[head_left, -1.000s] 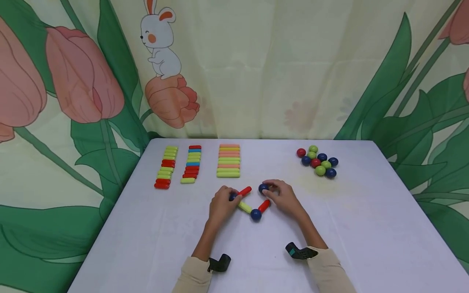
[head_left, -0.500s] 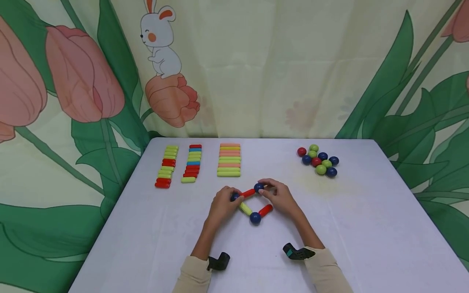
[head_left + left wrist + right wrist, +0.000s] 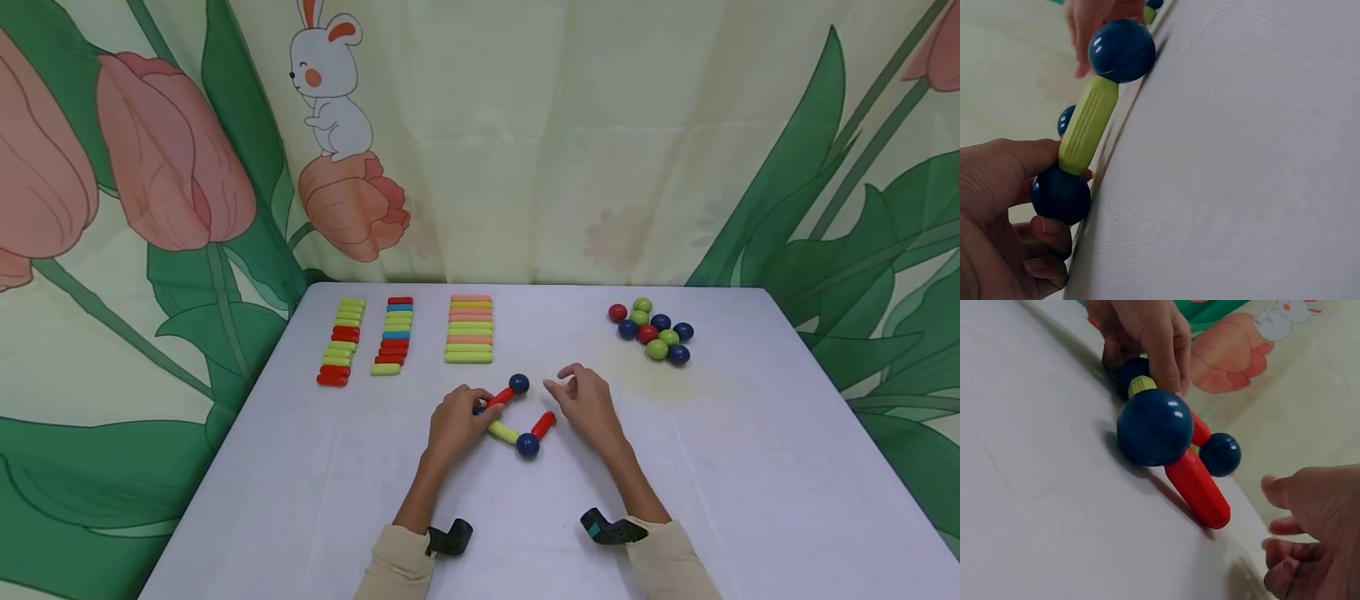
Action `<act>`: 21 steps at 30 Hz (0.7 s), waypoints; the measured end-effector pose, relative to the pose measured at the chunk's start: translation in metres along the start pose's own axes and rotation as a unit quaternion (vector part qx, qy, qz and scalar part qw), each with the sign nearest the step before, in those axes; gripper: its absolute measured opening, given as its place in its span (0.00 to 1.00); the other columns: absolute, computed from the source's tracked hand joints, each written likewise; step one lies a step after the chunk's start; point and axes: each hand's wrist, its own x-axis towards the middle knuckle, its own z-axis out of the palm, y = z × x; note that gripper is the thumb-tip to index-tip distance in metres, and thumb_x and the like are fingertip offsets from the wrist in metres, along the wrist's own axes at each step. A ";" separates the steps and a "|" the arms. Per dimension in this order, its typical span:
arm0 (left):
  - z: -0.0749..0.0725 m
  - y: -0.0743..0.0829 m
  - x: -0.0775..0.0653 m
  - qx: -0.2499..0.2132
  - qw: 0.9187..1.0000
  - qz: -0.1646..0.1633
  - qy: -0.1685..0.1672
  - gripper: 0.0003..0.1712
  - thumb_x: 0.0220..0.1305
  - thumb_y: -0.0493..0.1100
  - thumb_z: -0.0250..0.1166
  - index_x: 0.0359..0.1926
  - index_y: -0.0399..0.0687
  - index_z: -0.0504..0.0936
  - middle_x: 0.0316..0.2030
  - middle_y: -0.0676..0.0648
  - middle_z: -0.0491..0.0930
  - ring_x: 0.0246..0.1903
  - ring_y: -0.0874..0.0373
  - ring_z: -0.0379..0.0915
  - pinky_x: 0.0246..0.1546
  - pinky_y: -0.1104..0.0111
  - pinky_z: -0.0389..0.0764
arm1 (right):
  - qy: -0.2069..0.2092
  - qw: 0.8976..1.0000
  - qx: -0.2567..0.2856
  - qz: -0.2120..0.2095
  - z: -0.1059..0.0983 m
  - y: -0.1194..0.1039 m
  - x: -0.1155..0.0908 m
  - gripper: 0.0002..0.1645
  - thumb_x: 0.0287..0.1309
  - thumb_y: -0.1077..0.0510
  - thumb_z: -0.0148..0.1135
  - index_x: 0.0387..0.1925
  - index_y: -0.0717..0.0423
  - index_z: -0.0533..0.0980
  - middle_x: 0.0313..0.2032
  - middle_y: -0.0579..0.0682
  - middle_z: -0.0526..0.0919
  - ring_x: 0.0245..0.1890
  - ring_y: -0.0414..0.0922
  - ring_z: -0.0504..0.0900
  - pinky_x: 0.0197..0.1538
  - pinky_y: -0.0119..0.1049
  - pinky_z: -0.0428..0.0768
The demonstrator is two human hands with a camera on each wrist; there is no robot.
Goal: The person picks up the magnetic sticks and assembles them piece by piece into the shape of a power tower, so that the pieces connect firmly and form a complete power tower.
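Observation:
My left hand (image 3: 455, 419) grips the left blue ball (image 3: 1060, 195) of an open-sided frame of balls and rods, thumb and fingers around it. From that ball a light green rod (image 3: 1089, 126) runs to the near blue ball (image 3: 528, 445). A second red rod (image 3: 501, 397) goes from the held ball to the far blue ball (image 3: 518, 383). Out of the near ball sticks a red rod (image 3: 1199, 490), its other end free. My right hand (image 3: 590, 405) is apart from the frame, to its right, fingers loosely bent with nothing between them.
Three stacks of rods lie at the back left: a left one (image 3: 342, 343), a middle one (image 3: 393, 337) and a right one (image 3: 468, 329). Several loose red, green and blue balls (image 3: 657, 348) cluster at the back right. A printed curtain (image 3: 525, 167) hangs behind the white table (image 3: 750, 467).
My right hand brought the far blue ball left onto the upper red rod's end, then let go and drew back right. The left hand keeps its hold, with the frame turned slightly.

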 end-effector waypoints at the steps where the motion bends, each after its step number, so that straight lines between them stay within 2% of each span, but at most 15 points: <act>1: 0.001 0.000 0.000 -0.003 1.000 -0.005 0.005 0.19 0.59 0.57 0.68 0.45 0.51 0.86 0.30 0.50 0.74 0.29 0.58 0.68 0.26 0.69 0.69 | -0.003 1.000 -0.025 0.017 -0.003 -0.001 -0.002 0.20 0.61 0.44 0.65 0.40 0.56 0.77 0.26 0.51 0.77 0.28 0.45 0.74 0.30 0.31 0.74; 5: 0.002 0.002 0.000 -0.006 1.000 -0.020 0.021 0.17 0.59 0.56 0.69 0.42 0.51 0.86 0.30 0.50 0.74 0.28 0.58 0.68 0.26 0.69 0.69 | -0.062 0.992 -0.099 0.046 -0.008 -0.009 -0.011 0.24 0.60 0.39 0.63 0.27 0.56 0.76 0.17 0.50 0.74 0.21 0.44 0.72 0.25 0.32 0.69; 8: 0.002 0.001 0.001 -0.004 0.999 -0.020 0.026 0.17 0.59 0.56 0.69 0.42 0.50 0.86 0.30 0.50 0.75 0.28 0.58 0.68 0.25 0.69 0.69 | -0.097 0.988 -0.113 0.044 -0.005 -0.016 -0.016 0.25 0.59 0.37 0.63 0.26 0.55 0.77 0.18 0.48 0.74 0.21 0.44 0.72 0.25 0.31 0.68; 14: 0.003 0.001 0.001 -0.002 1.000 -0.017 0.021 0.17 0.60 0.56 0.68 0.43 0.49 0.85 0.30 0.50 0.75 0.28 0.59 0.68 0.26 0.70 0.70 | -0.102 0.989 -0.080 0.067 0.002 -0.025 -0.019 0.23 0.55 0.39 0.68 0.32 0.55 0.78 0.23 0.48 0.77 0.25 0.43 0.72 0.26 0.31 0.69; 21: 0.002 0.003 0.001 -0.003 1.000 -0.016 0.017 0.17 0.60 0.55 0.68 0.43 0.49 0.85 0.30 0.50 0.76 0.27 0.58 0.68 0.25 0.70 0.69 | -0.110 0.990 -0.010 0.082 0.008 -0.024 -0.016 0.17 0.57 0.46 0.67 0.34 0.56 0.79 0.26 0.48 0.79 0.27 0.43 0.73 0.29 0.30 0.71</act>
